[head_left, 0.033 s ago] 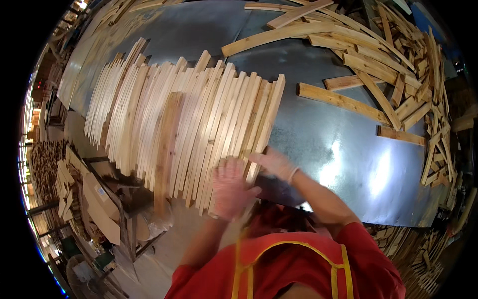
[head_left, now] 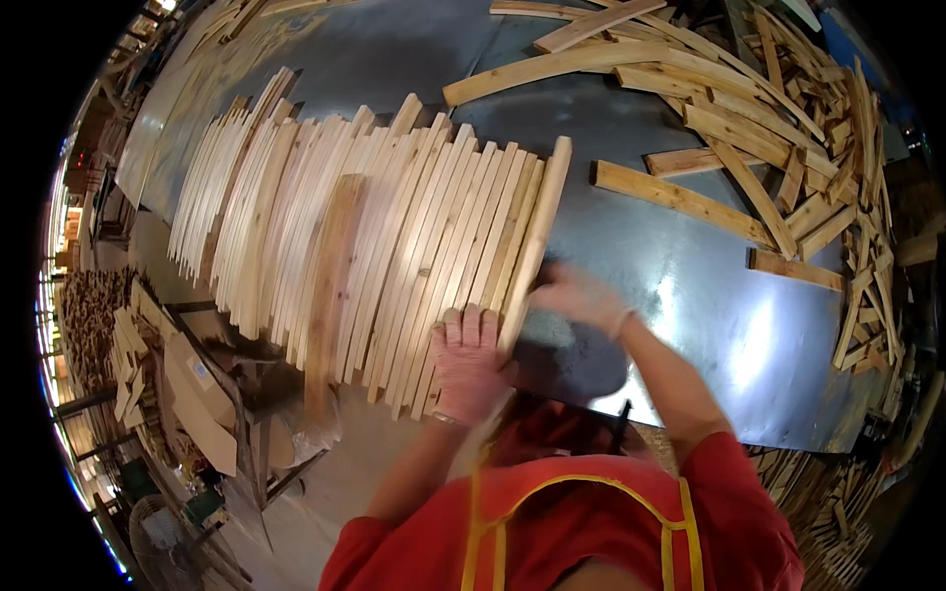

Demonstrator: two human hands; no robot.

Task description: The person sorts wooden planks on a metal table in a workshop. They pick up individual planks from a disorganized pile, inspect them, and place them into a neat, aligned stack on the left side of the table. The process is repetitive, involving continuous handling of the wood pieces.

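Note:
A row of pale wooden strips (head_left: 424,227) lies side by side on the metal table (head_left: 641,295), their ends uneven. My left hand (head_left: 468,364), in a thin glove, rests flat across the near ends of the strips at the row's right side, fingers stretched out. Just right of the outermost strip (head_left: 544,231) is my right hand (head_left: 581,298), also gloved, blurred, its fingertips close to the strip's side; whether they touch it I cannot tell. A darker board (head_left: 333,266) lies on top of the row and sticks out past the table's near edge.
A heap of loose boards (head_left: 749,128) covers the table's far right. One board (head_left: 680,202) reaches from it toward the row. Flattened cardboard (head_left: 197,394) leans at the lower left beside a stack of wood (head_left: 94,310). More strips (head_left: 838,522) lie below the table's right edge.
My right hand has moved off the outermost strip's near end, to the right and slightly farther away. My left hand stays on the row, its fingers now closer to the strip ends' right side.

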